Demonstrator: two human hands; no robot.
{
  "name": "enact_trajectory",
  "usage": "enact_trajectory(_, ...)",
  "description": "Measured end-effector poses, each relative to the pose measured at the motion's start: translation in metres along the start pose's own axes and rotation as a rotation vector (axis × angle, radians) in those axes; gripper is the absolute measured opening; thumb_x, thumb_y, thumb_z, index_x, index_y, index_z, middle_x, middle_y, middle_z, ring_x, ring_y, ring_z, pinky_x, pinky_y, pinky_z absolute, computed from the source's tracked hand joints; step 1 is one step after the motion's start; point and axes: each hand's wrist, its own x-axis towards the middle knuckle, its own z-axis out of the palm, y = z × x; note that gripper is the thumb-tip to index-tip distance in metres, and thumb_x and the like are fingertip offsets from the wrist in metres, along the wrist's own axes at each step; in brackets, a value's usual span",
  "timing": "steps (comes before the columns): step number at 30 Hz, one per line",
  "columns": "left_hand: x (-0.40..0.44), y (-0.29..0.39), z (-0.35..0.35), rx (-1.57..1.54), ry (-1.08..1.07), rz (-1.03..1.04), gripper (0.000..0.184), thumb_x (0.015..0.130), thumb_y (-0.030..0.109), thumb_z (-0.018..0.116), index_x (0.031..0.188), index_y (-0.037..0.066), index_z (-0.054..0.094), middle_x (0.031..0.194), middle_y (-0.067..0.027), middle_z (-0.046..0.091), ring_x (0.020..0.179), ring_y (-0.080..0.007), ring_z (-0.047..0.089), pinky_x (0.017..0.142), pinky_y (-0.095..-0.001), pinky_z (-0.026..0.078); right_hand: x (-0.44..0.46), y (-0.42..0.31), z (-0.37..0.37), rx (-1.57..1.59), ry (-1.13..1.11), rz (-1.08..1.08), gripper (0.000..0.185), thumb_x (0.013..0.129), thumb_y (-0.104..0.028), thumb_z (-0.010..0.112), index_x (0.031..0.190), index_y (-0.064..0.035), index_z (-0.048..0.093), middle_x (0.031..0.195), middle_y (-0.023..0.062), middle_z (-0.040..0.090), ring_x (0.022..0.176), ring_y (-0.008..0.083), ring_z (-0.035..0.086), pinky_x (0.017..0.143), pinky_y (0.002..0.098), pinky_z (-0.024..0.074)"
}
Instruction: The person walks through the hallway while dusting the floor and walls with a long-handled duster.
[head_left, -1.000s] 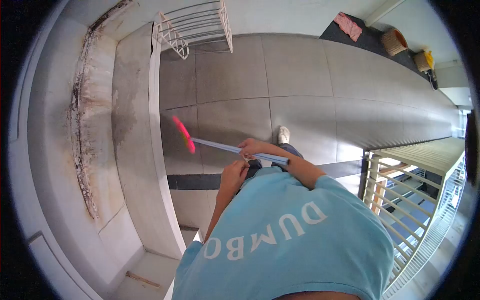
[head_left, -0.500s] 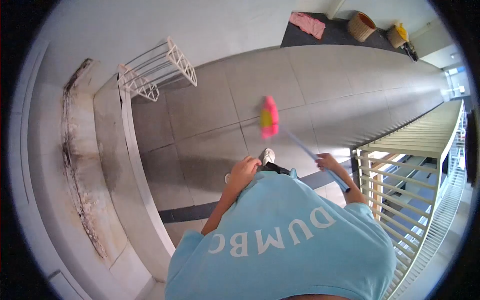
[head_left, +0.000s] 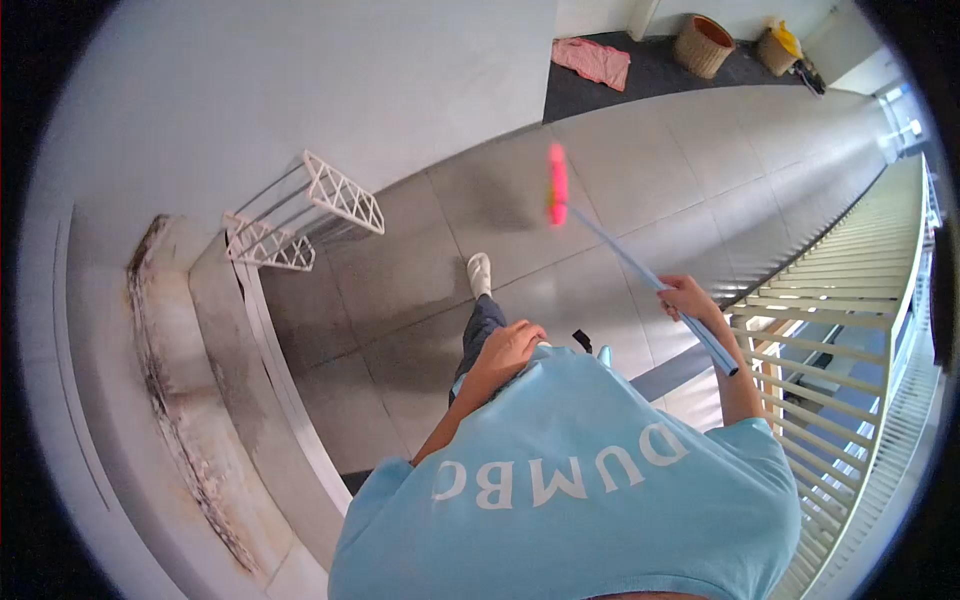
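Note:
My right hand (head_left: 688,298) is wrapped round the light blue pole of a broom (head_left: 640,268), near the pole's upper end. The pole slants away to a pink head (head_left: 558,188), smeared by motion, with a dark shadow on the floor to its left. Whether the head touches the floor I cannot tell. In front of my waist, my left hand (head_left: 513,345) is closed with curled fingers against the light blue shirt (head_left: 560,430). A small white bit shows by its fingertips, but what it holds, if anything, is hidden. One foot in a white shoe (head_left: 479,275) is forward.
Grey floor tiles (head_left: 400,240) run along the passage. At left, a white rack (head_left: 300,210) sticks out near a stained ledge (head_left: 190,420). A cream railing (head_left: 830,330) borders the right side. Far off stand a woven basket (head_left: 703,48), another with yellow cloth (head_left: 778,50) and a pink cloth (head_left: 592,62).
The broom head has moved farther away and turned more edge-on. My right hand has shifted right and slightly up in view. A leg has stepped forward, and the whole view has turned a little.

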Motion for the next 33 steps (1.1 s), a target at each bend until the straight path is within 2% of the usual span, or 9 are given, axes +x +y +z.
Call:
enact_trajectory(7,0.091,-0.045,-0.110,-0.017,0.022,-0.029,0.015,0.078,0.014,0.044,0.087,0.007,0.055,0.087,-0.0111,0.055,0.080,-0.0302,0.053,0.069,-0.0378,0.042,0.183,-0.122,0.115,0.064,-0.494,-0.062,0.042,0.075,-0.013,0.052,0.114,0.0009,0.044,0.058,0.0006,0.047,0.044,0.0087,0.043,0.037,0.0227,0.0357)
enact_trajectory(10,0.130,-0.070,-0.162,0.052,-0.007,-0.071,0.014,0.078,0.012,0.046,0.087,0.008,0.055,0.087,-0.0105,0.055,0.081,-0.0294,0.053,0.070,-0.0376,0.042,0.269,-0.161,0.179,-0.144,-0.533,-0.180,0.023,0.071,-0.012,0.052,0.087,0.0031,0.057,0.054,0.0033,0.050,0.043,0.0102,0.047,0.038,0.0252,0.0371)
enact_trajectory(13,0.162,-0.092,-0.196,0.027,-0.012,-0.043,0.012,0.077,0.010,0.047,0.086,0.008,0.054,0.086,-0.0104,0.055,0.080,-0.0296,0.053,0.070,-0.0376,0.042,0.324,-0.160,0.202,-0.209,-0.512,-0.272,0.016,0.069,-0.011,0.052,0.077,0.0016,0.058,0.051,0.0040,0.051,0.043,0.0106,0.048,0.039,0.0262,0.0379)
enact_trajectory(14,0.169,-0.098,-0.203,0.030,-0.046,-0.045,0.012,0.077,0.010,0.047,0.086,0.008,0.054,0.086,-0.0104,0.055,0.080,-0.0296,0.053,0.070,-0.0376,0.042,0.330,-0.153,0.199,-0.234,-0.422,-0.174,0.016,0.069,-0.011,0.052,0.078,0.0005,0.059,0.050,0.0031,0.050,0.043,0.0109,0.048,0.039,0.0261,0.0386)
enact_trajectory(20,0.228,-0.120,-0.213,0.047,-0.232,0.002,0.012,0.077,0.012,0.047,0.085,0.008,0.054,0.085,-0.0104,0.055,0.077,-0.0298,0.054,0.066,-0.0384,0.043,0.283,-0.109,0.074,0.052,-0.083,0.055,0.027,0.071,-0.011,0.056,0.095,0.0021,0.055,0.056,0.0072,0.054,0.044,0.0133,0.051,0.039,0.0277,0.0414)
enact_trajectory(22,0.251,-0.112,-0.212,0.042,-0.290,0.021,0.011,0.077,0.012,0.047,0.085,0.008,0.055,0.085,-0.0104,0.055,0.076,-0.0298,0.054,0.066,-0.0385,0.043,0.262,-0.099,0.029,0.148,0.177,0.133,0.028,0.069,-0.012,0.057,0.093,0.0029,0.056,0.055,0.0098,0.056,0.045,0.0159,0.055,0.041,0.0296,0.0445)
enact_trajectory(27,0.315,-0.086,-0.196,0.047,-0.370,0.143,0.011,0.076,0.010,0.047,0.082,0.008,0.056,0.083,-0.0099,0.055,0.075,-0.0294,0.054,0.064,-0.0380,0.043,0.268,-0.086,-0.069,0.054,0.560,0.192,0.032,0.069,-0.008,0.056,0.095,0.0089,0.052,0.054,0.0102,0.055,0.041,0.0172,0.054,0.040,0.0306,0.0444)
enact_trajectory(31,0.371,-0.067,-0.189,0.055,-0.320,0.204,0.009,0.073,0.007,0.050,0.080,0.007,0.057,0.081,-0.0091,0.054,0.074,-0.0278,0.055,0.062,-0.0362,0.044,0.273,-0.111,-0.126,0.131,0.557,0.226,0.034,0.070,-0.008,0.056,0.100,0.0080,0.051,0.053,0.0091,0.055,0.042,0.0161,0.053,0.040,0.0298,0.0436)
enact_trajectory(33,0.402,-0.055,-0.184,0.046,-0.324,0.207,0.009,0.073,0.006,0.051,0.079,0.007,0.057,0.080,-0.0088,0.054,0.073,-0.0273,0.055,0.062,-0.0356,0.044,0.253,-0.128,-0.149,0.257,0.469,0.102,0.039,0.073,-0.007,0.054,0.109,0.0048,0.047,0.054,0.0072,0.052,0.041,0.0125,0.049,0.036,0.0266,0.0405)
